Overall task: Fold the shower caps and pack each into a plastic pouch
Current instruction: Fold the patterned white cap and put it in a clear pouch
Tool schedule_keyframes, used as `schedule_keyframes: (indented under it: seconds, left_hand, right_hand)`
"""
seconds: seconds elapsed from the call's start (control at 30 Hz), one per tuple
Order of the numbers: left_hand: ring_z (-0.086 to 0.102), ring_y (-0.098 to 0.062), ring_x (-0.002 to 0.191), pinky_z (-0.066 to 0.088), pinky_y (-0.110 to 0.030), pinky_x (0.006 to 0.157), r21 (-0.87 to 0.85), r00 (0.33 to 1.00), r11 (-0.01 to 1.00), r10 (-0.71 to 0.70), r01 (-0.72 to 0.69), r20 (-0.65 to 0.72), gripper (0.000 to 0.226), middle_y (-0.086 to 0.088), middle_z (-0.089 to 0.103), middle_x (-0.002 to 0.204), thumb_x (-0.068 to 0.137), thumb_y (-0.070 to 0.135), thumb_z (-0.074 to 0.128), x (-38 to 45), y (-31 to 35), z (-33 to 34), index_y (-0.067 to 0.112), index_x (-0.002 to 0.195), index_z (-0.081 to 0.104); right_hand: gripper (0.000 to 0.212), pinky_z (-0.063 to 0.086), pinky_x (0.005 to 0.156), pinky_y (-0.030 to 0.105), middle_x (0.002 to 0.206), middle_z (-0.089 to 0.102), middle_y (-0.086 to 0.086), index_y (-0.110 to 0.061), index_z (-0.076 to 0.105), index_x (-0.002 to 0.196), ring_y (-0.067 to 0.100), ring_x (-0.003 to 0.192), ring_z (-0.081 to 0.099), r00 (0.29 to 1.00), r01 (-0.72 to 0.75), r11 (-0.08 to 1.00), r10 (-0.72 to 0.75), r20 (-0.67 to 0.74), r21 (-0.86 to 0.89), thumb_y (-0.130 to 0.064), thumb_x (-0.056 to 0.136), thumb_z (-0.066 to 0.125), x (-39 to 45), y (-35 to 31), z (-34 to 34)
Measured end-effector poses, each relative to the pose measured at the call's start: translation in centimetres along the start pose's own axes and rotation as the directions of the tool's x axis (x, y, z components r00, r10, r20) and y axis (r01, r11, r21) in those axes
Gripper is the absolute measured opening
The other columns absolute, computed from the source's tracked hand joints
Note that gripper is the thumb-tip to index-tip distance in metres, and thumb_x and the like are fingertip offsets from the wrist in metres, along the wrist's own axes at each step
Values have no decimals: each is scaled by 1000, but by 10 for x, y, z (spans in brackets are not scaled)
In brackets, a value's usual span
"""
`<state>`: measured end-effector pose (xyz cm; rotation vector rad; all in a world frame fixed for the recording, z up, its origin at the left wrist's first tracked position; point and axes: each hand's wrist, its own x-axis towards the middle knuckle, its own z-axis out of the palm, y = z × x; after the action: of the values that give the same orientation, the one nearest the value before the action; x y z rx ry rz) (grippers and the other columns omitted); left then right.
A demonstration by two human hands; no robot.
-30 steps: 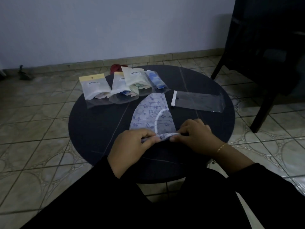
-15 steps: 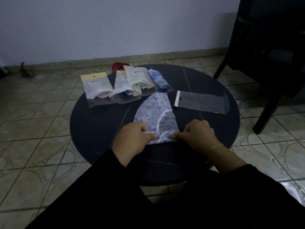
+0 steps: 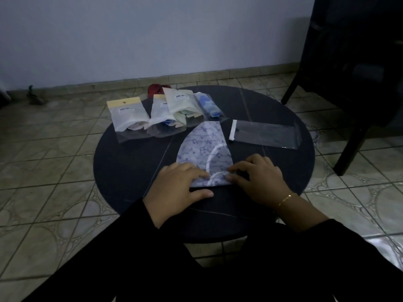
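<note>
A pale blue shower cap [image 3: 202, 147] with a music-note print lies flat on the round dark table [image 3: 130, 162], its near edge folded over. My left hand [image 3: 178, 186] presses the fold's left side with fingers spread flat. My right hand [image 3: 257, 177] pinches the fold's right end. An empty clear plastic pouch [image 3: 266, 134] with a white strip lies to the right of the cap. Several filled pouches [image 3: 152, 114] lie in a row at the table's far side.
A red object [image 3: 156, 89] lies on the tiled floor behind the table. A dark chair [image 3: 349, 83] stands at the right, its leg close to the table's edge. A wall runs along the back.
The cap's near edge has been turned up and laid over the cap. Both hands moved away from me with it, and my left hand now lies flatter.
</note>
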<state>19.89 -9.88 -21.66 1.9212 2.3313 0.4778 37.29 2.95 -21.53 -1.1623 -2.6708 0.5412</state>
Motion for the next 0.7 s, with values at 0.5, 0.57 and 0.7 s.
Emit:
schedule_keyframes:
  seconds: [0.5, 0.57, 0.7]
  left_hand:
    - [59, -3, 82, 48, -25, 76, -308, 987, 947, -130, 95, -96, 26, 9, 64, 88, 70, 46, 75, 4, -8, -7, 27, 87, 72]
    - [57, -6, 82, 46, -23, 76, -337, 981, 930, -179, 145, -74, 22, 5, 61, 88, 72, 42, 75, 10, -8, -8, 24, 85, 73]
    - [61, -15, 79, 49, -40, 78, -303, 959, 913, -283, 271, 7, 32, -3, 65, 88, 76, 50, 70, 22, -5, -9, 18, 81, 74]
  right_hand:
    - [23, 28, 86, 33, 94, 54, -17, -34, 73, 75, 15, 112, 43, 992, -121, 968, 110, 63, 218, -55, 78, 64, 3, 1, -10]
    - [27, 34, 87, 36, 87, 61, -15, -35, 66, 58, 19, 108, 50, 985, -168, 952, 155, 69, 257, -56, 76, 67, 7, 1, -9]
    - [38, 33, 85, 35, 79, 61, -6, -32, 56, 48, 22, 107, 52, 967, -253, 930, 247, 55, 269, -55, 75, 68, 9, -4, -7]
